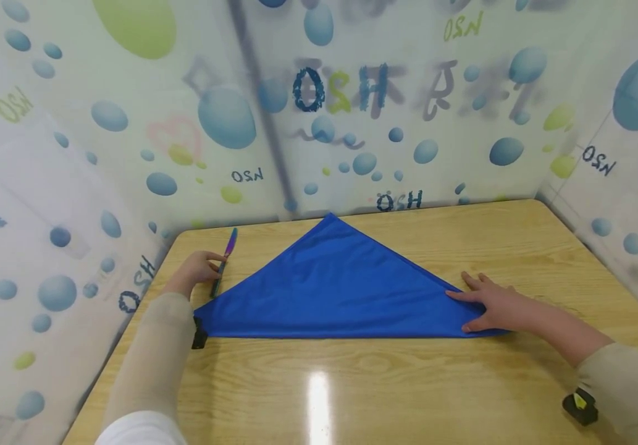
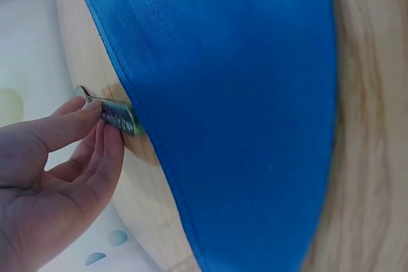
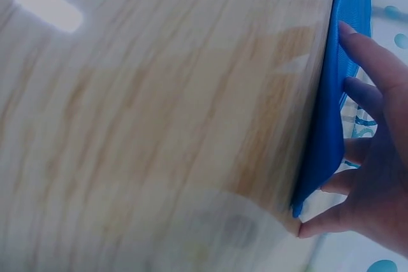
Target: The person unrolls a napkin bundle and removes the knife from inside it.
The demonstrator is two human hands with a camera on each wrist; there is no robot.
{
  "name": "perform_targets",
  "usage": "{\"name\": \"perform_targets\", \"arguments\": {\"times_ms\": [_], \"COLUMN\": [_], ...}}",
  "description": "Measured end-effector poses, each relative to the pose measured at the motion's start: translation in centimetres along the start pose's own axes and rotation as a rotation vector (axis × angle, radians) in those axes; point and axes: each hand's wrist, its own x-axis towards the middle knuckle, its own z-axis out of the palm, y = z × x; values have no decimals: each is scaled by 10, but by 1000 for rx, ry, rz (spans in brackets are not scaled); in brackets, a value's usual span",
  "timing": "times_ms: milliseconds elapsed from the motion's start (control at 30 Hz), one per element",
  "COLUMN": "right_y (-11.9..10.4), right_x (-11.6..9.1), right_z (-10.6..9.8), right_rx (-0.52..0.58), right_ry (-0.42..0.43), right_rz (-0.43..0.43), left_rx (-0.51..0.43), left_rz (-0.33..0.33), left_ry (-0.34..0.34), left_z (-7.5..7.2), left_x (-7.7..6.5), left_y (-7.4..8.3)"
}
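A blue cloth (image 1: pixel 335 284) lies folded into a triangle, its peak at the table's far edge and its long side toward me. Left of it, my left hand (image 1: pixel 201 267) pinches a table knife (image 1: pixel 231 242) with an iridescent blade pointing away from me. In the left wrist view the thumb and fingers grip the knife's patterned handle (image 2: pixel 118 116) close to the cloth's edge. My right hand (image 1: pixel 493 304), fingers spread, rests on the cloth's right corner. The right wrist view shows those fingers (image 3: pixel 366 55) along the folded cloth (image 3: pixel 328 132).
Light wood table (image 1: pixel 385 389) extends around the cloth, with a bright reflection near its front. A patterned curtain (image 1: pixel 363 148) rises behind and beside the table. Dark wrist devices (image 1: pixel 580 406) sit at both forearms.
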Motion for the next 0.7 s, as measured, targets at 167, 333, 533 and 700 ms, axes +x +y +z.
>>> {"name": "perform_targets", "arguments": {"times_ms": [167,333,533,700], "right_y": [-1,0,4,1], "right_x": [4,7,13,17], "right_z": [-2,-3,-9,-20], "right_rx": [1,-5,-57,-134], "right_ry": [-1,7,62,170], "right_rz": [1,-31,-89,-100], "left_rx": [12,89,200,227], "left_rz": [-10,29,81,88], "left_ry": [29,54,89,101], "left_z": [1,-2,-6,-6], "left_x": [-1,-5,-11,-17], "left_y": [1,-1,8,25]}}
